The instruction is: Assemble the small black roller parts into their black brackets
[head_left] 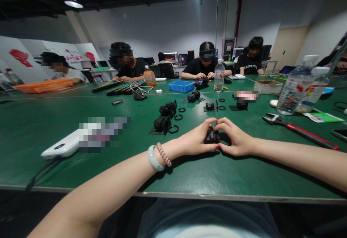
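Between my two hands is a small black round plastic fitting (211, 136), held just over the table near its front. My left hand (199, 135) grips its left side, thumb below and fingers above. From the right, my right hand (234, 136) curls round with thumb and fingertips at the fitting's right edge. The fingers hide part of it. Beyond my left hand stand similar black fittings with thin flat plates (159, 125), and thin black hexagonal rings (174, 129) lie beside them.
Adjustable pliers with red handles (300, 131) lie to the right. Bottles (292, 88) stand behind them. A white power bank (70, 140) with a cable is at the left. Farther back are a blue tray (181, 86), an orange tray (43, 86), wires and several co-workers. The green table's edge (189, 195) is in front.
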Action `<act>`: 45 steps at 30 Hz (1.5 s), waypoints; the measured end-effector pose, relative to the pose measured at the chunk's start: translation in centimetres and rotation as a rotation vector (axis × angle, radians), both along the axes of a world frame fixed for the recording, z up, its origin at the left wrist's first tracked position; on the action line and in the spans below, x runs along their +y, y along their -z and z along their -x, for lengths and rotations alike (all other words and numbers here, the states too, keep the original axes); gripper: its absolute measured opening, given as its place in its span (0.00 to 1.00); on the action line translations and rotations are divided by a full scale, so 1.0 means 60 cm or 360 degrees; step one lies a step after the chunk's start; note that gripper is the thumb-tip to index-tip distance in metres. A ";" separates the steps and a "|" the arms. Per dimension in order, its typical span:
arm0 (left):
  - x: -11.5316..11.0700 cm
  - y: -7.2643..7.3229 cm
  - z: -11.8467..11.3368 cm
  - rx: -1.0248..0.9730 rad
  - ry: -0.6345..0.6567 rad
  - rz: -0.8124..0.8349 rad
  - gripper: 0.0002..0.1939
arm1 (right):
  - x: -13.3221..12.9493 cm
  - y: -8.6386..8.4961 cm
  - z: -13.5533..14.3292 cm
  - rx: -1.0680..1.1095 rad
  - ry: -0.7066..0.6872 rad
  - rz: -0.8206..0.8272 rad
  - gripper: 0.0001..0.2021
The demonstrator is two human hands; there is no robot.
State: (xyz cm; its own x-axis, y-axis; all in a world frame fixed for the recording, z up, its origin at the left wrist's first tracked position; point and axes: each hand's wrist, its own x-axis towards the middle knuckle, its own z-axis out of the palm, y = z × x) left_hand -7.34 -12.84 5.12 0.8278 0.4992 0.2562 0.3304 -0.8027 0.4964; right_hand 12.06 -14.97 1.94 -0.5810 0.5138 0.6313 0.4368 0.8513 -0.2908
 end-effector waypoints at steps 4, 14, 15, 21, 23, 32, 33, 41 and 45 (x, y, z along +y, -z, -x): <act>0.001 0.003 0.001 0.0013 -0.0009 -0.0001 0.36 | -0.001 -0.001 0.001 -0.0030 -0.0020 -0.0007 0.18; 0.002 0.011 0.003 -0.0028 -0.0045 -0.0015 0.37 | -0.033 -0.012 0.005 -0.0218 0.0216 0.0073 0.14; 0.002 0.010 0.003 -0.0035 -0.0049 -0.0012 0.37 | -0.035 -0.016 0.007 -0.0273 0.0243 0.0106 0.12; 0.002 0.011 0.002 -0.0050 -0.0032 -0.0014 0.37 | -0.041 -0.020 0.010 -0.0196 0.0346 0.0198 0.11; 0.003 0.012 0.003 -0.0036 -0.0024 -0.0015 0.37 | -0.039 -0.017 0.007 -0.0144 0.0321 0.0209 0.13; 0.004 0.013 0.004 -0.0022 -0.0027 -0.0040 0.38 | -0.033 -0.019 -0.004 -0.0083 0.0255 0.0192 0.15; 0.004 0.013 0.004 -0.0015 -0.0032 -0.0041 0.38 | -0.033 -0.019 -0.004 -0.0081 0.0247 0.0190 0.15; 0.005 0.012 0.004 -0.0016 -0.0029 -0.0036 0.37 | -0.029 -0.020 -0.009 -0.0111 0.0208 0.0229 0.16; 0.003 0.010 0.004 -0.0015 -0.0036 -0.0028 0.37 | -0.027 -0.020 -0.011 -0.0123 0.0209 0.0227 0.16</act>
